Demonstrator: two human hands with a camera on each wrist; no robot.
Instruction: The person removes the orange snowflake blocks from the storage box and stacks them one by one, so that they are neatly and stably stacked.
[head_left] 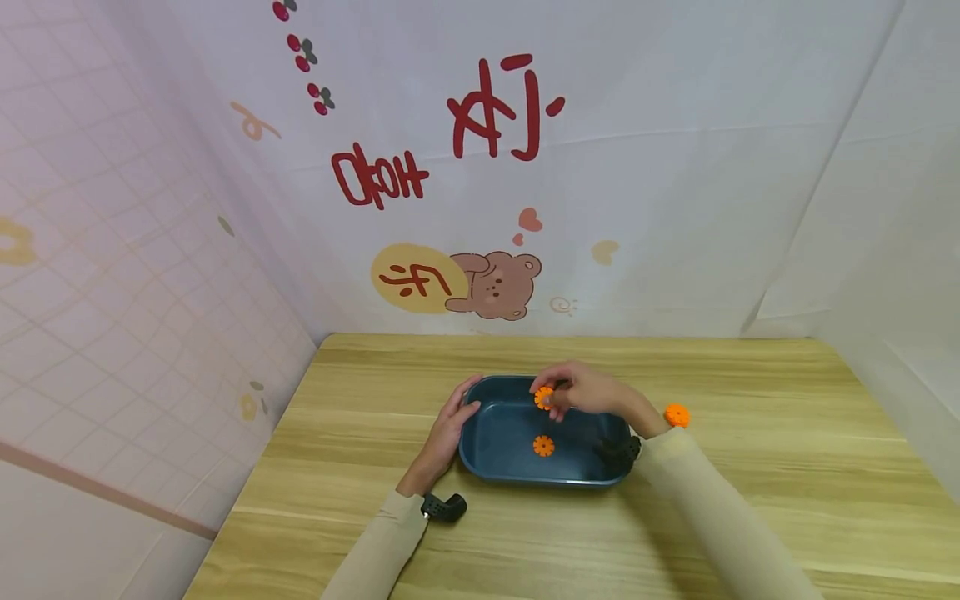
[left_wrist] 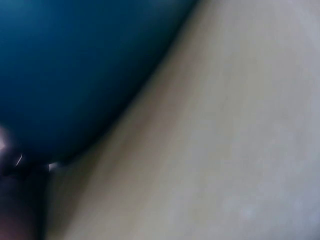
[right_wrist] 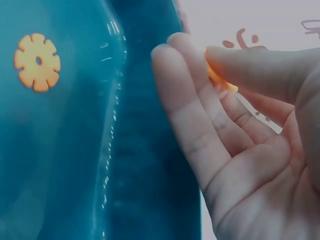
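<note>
A dark teal, rounded rectangular tray point(head_left: 495, 437) sits on the table. My left hand point(head_left: 444, 429) grips its left end, thumb at the rim and fingers along the outside wall. Over the tray's far side, my right hand point(head_left: 588, 390) pinches an orange notched disc point(head_left: 542, 397) between thumb and fingers. The right wrist view shows just the edge of this disc point(right_wrist: 222, 84); the fingers hide the rest. Another orange notched disc point(head_left: 543, 446), with a small hole in its middle, lies flat on the tray's floor. The left wrist view is blurred, showing the tray's outer wall point(left_wrist: 85, 70).
To the right of the tray, beside my right forearm, several orange discs point(head_left: 677, 415) lie together on the wood-grain table point(head_left: 787, 467). A white printed backdrop point(head_left: 675, 167) stands behind the table's far edge, with more at the left side.
</note>
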